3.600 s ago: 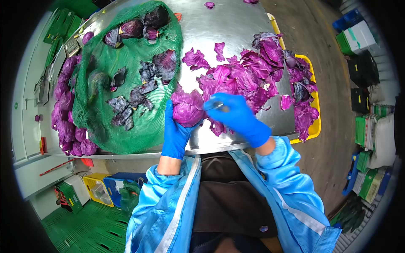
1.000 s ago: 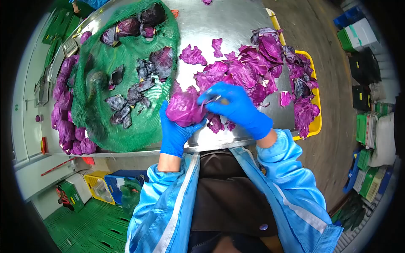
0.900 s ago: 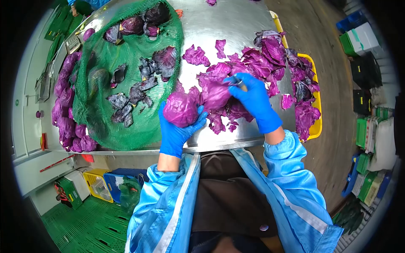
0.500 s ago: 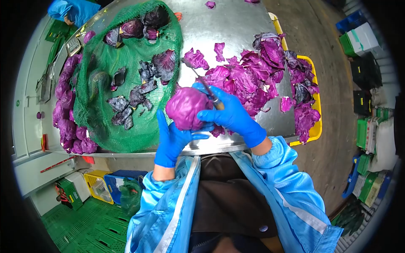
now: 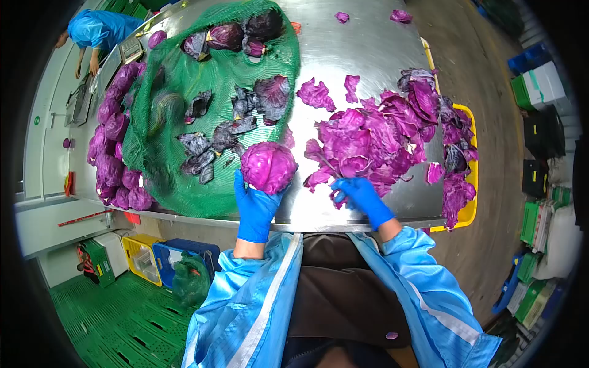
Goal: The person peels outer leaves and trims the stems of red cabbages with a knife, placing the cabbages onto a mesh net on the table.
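Observation:
My left hand (image 5: 256,211), in a blue glove, holds a smooth purple cabbage (image 5: 268,167) above the table's front edge, fingers wrapped under it. To the right, my right hand (image 5: 361,199) is closed around the knife (image 5: 329,165), whose handle is mostly hidden by the glove. The knife's thin blade points up and left over a heap of loose purple leaves (image 5: 368,138). A green mesh net (image 5: 165,116) lies left of the cabbage, with dark leaves (image 5: 197,153) and several dark cabbages (image 5: 226,37) on it.
Peeled cabbages (image 5: 110,168) line the metal table's (image 5: 325,46) left side. A yellow crate (image 5: 471,184) with leaves stands at the right edge. At the far left, a co-worker in blue (image 5: 101,29) bends near a scale (image 5: 130,49). Crates (image 5: 142,260) stand below left.
My right hand has moved off the cabbage to the right and lower, still with the knife. My left hand keeps the cabbage. The view has shifted, and more of the co-worker shows.

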